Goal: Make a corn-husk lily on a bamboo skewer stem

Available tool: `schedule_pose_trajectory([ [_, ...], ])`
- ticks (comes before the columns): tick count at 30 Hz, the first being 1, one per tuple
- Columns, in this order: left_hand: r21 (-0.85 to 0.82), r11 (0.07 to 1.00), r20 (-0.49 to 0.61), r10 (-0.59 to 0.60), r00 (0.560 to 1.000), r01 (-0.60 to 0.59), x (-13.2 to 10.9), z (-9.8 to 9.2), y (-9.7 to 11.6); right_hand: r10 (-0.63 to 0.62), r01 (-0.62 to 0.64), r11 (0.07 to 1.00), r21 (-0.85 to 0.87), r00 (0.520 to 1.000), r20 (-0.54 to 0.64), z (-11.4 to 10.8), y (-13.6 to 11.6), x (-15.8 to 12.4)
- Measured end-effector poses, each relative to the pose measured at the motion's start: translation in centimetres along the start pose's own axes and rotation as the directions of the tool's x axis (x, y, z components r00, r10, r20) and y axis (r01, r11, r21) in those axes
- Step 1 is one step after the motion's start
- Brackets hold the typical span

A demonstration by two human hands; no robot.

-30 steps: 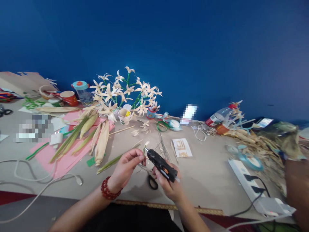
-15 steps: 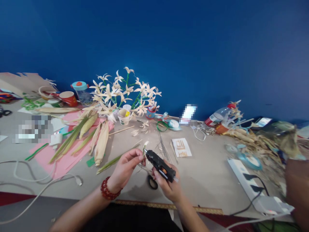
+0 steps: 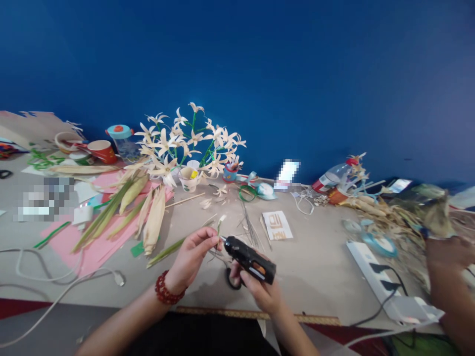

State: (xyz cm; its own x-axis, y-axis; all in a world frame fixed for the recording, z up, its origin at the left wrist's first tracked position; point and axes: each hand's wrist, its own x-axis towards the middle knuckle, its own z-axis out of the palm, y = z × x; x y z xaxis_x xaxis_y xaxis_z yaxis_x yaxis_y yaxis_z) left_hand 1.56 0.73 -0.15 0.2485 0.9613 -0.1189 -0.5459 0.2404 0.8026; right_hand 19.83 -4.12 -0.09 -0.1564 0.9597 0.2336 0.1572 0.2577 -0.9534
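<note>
My right hand (image 3: 261, 291) grips a black hot glue gun (image 3: 249, 258), its nozzle pointing left and up toward my other hand. Between the thumb and fingertips of my left hand (image 3: 198, 252) is a thin green stem (image 3: 218, 228) with a small whitish tip. The nozzle is close to the stem just under that tip; whether they touch I cannot tell. Beneath the glue gun lies a pair of scissors (image 3: 233, 279), mostly hidden by my right hand. Several thin wires (image 3: 251, 225) lie on the table behind.
Husk flowers (image 3: 166, 143) on green stems stand at the back by a paper cup (image 3: 188, 179). Corn husks (image 3: 154, 222) lie on pink paper (image 3: 67, 247) at left. A power strip (image 3: 374, 277) is at right, near another person's hand (image 3: 451, 252). A white card (image 3: 277, 225) lies centre-right.
The glue gun has turned flatter, and its nozzle now sits lower along the stem. Another person's hand has come further into view at the right edge. The view has shifted slightly.
</note>
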Motion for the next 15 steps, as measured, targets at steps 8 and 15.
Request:
schedule_pose_trajectory([
  [8,-0.012,0.999,-0.054,0.031,0.998,-0.031,0.3,-1.7,0.2,0.116,-0.425,0.630,-0.650,0.879,-0.462,-7.4,4.3,0.2],
  [15,-0.001,0.995,-0.134,0.096,0.986,-0.097,0.9,-3.5,0.4,0.168,-0.320,0.337,-0.885,0.946,-0.278,-11.2,8.2,-2.6],
])
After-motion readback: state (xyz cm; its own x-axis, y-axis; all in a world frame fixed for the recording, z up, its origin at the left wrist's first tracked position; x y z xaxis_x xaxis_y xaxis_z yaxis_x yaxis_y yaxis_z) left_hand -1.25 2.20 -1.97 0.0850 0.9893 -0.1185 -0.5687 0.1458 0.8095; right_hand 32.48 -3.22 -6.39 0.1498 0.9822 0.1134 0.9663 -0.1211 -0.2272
